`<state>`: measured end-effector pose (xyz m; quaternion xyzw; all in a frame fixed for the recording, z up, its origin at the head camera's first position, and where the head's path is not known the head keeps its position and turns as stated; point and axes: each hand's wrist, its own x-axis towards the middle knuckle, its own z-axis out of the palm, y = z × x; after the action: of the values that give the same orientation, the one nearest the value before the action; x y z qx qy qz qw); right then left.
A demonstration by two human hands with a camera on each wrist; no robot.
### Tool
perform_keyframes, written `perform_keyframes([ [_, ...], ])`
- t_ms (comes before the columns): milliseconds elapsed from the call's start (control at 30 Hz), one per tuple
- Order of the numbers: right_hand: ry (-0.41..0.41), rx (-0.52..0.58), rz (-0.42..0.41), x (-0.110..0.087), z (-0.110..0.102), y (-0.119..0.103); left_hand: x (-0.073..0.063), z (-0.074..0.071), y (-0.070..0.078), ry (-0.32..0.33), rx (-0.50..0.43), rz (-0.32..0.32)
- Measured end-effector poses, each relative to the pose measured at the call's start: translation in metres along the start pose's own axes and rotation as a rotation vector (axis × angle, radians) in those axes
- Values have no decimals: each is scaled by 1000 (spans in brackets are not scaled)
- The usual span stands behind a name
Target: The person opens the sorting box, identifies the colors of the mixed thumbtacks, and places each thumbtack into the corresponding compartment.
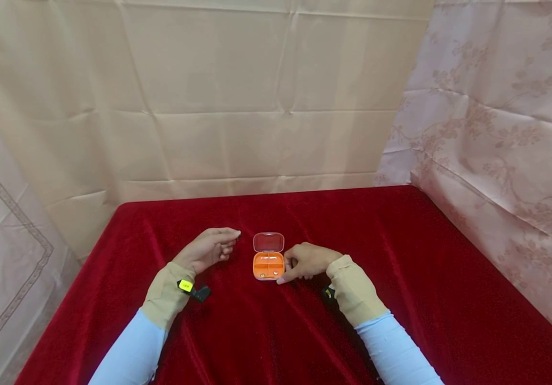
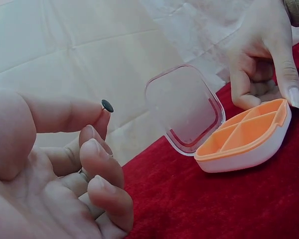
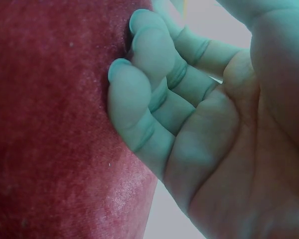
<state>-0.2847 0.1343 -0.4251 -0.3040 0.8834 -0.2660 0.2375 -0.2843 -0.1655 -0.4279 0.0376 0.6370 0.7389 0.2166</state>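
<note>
A pill box (image 1: 261, 259) with an orange divided tray and white outer shell (image 2: 244, 163) stands on the red cloth. Its clear lid (image 1: 268, 243) is raised at the far side. My left hand (image 1: 212, 249), left of the box, pinches a small dark stud with a round flat head (image 2: 107, 106) between thumb and index finger. On the other side my right hand (image 1: 311, 261) holds the box's right edge, thumb at the near corner. One small shiny piece (image 1: 276, 272) lies in the near right compartment, another (image 1: 263, 275) in the near left; their kind is too small to tell.
Red velvet cloth (image 1: 237, 331) covers the table under both hands. Behind it hangs a beige curtain (image 1: 257, 96), with a flowered curtain (image 1: 507, 133) at the right and a pale one (image 1: 1, 256) at the left.
</note>
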Motion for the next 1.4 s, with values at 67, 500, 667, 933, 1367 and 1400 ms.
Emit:
perform_keyframes([
  [67, 1, -1, 1, -1, 0, -1, 0, 0, 0, -1, -3, -1],
  [500, 2, 3, 5, -1, -1, -1, 1, 1, -1, -19, 16, 7],
  [667, 1, 6, 0, -2, -1, -1, 1, 2, -1, -16, 25, 5],
  [933, -1, 5, -1, -2, -1, -2, 2, 3, -3, -4, 44, -3],
  [1367, 1, 9, 1, -1, -1, -1, 4, 6, -5, -14, 105, -4],
  [1400, 1, 9, 2, -1, -1, -1, 3, 7, -5, -16, 111, -4],
])
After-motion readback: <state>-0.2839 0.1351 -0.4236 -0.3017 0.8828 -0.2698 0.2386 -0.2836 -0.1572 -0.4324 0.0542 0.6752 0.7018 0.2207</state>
